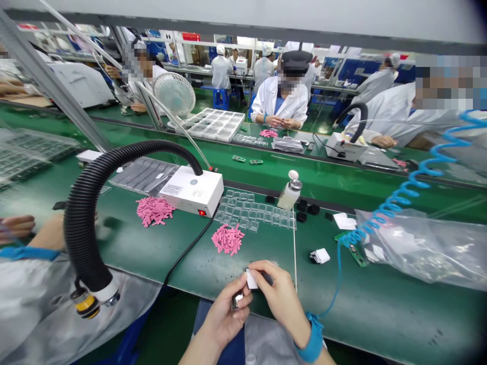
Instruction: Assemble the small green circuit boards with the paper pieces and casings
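Note:
My left hand (224, 314) is closed around a small shiny silver-and-dark piece (236, 300) whose kind I cannot make out. Its fingertips also touch the lower left edge of a small white square piece (251, 280). My right hand (283, 294) pinches that white square between thumb and fingers, and a dark piece (267, 278) shows beneath its fingers. A blue wrist strap (312, 338) circles my right wrist. Beyond my hands lie a pile of pink strips (227, 239) and rows of clear square plastic pieces (261, 210) on the green bench (380, 314).
A white box (196, 190) with a thick black hose (81, 203) stands left. A pump bottle (290, 191), black pieces (312, 209), folded white pieces (320, 256) and a plastic bag (429, 248) lie right. A blue coiled cord (409, 185) hangs there. A co-worker's hand (17, 228) is at left.

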`<state>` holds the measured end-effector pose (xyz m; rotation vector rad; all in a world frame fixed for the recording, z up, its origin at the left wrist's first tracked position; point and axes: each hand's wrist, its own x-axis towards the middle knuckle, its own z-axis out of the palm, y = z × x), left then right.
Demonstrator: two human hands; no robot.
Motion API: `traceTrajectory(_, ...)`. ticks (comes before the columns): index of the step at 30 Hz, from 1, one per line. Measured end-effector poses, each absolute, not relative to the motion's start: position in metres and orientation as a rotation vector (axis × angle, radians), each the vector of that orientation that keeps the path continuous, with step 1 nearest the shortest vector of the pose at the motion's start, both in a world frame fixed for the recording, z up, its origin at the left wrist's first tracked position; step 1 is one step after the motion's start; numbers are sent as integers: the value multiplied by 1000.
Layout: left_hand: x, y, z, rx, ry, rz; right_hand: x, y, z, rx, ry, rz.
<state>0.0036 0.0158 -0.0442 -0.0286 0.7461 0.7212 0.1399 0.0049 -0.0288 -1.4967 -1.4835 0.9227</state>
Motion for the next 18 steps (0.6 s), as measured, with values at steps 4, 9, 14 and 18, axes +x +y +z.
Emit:
traceTrajectory(4,4,14,-45,-28,740,731,139,4,-26,-1517,-1472,894)
traceTrajectory(9,4,15,-44,-18,742,725,138,3,-26,-1530,-1459,853)
traceTrajectory(14,4,15,-42,-2,742,723,137,2,-28,-1531,-1441,833)
traceTrajectory(18,4,14,-41,12,747,714,139,4,-28,-1528,-1403,883)
